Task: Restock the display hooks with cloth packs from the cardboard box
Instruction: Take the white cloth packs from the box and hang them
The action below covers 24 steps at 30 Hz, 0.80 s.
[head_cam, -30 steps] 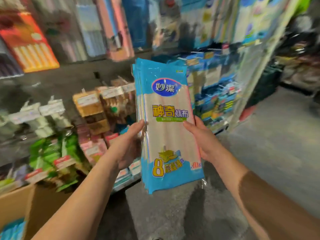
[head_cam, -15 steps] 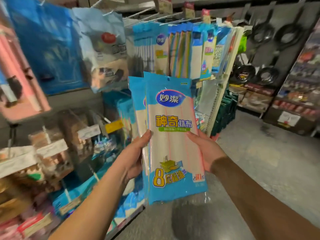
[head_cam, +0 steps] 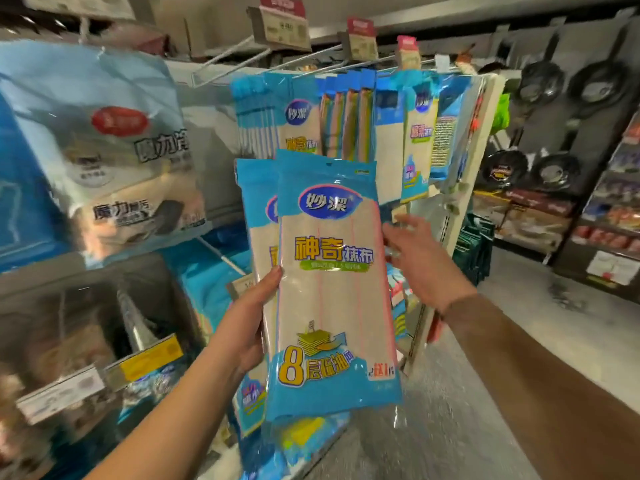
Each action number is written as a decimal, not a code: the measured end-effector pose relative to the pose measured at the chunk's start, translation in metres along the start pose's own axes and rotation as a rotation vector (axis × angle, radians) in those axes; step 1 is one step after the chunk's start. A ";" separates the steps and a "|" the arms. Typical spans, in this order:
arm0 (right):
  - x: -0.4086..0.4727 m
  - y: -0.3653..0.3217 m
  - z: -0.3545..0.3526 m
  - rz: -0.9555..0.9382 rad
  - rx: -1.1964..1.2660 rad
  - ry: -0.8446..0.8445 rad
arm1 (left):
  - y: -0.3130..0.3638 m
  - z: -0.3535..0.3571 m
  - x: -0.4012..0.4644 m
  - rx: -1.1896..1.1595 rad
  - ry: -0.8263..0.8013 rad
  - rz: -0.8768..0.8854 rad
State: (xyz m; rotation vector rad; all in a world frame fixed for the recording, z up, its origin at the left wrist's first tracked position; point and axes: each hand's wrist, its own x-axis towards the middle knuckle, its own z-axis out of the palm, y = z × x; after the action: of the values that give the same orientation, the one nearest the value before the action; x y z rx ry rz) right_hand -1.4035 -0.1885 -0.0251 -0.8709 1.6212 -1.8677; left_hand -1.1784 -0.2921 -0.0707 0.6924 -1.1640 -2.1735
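The left hand's grip (head_cam: 251,327) is closed round a stack of cloth packs (head_cam: 332,289), thumb pressed on the front of the top pack and fingers hidden behind. The right hand (head_cam: 420,261) reaches forward just beside the stack's right edge, fingers loosely spread; its fingertips are blurred, and whether they touch the stack cannot be told. The stack stands upright in mid-air in front of the shelving, at the middle of the view. Each pack is blue at top and bottom with a clear window showing pale cloth with thin pink stripes, and a large yellow "8" is printed near the bottom. A second pack peeks out behind the first, shifted to the left.

Above and behind the stack, wire display hooks (head_cam: 239,57) jut out from the shelving, carrying price tags (head_cam: 282,27) at their tips. Matching hanging packs (head_cam: 298,123) fill several of these hooks. To the left hangs a large pale blue bag (head_cam: 100,143) with a red oval logo. Far right, across the grey floor (head_cam: 485,393), dark frying pans (head_cam: 599,88) hang on a wall.
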 end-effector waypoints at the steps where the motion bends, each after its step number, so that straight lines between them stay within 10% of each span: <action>1: 0.025 -0.008 -0.003 -0.046 -0.011 0.000 | 0.001 0.006 0.012 0.002 0.016 0.019; 24: 0.324 -0.090 -0.028 -0.406 0.053 -0.396 | 0.019 0.149 0.202 -0.051 0.295 0.473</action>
State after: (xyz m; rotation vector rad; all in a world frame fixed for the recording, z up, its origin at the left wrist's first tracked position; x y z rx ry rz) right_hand -1.6361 -0.3952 0.1052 -1.5257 1.2113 -1.8255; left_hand -1.4157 -0.3567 -0.0164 0.6155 -0.9929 -1.6395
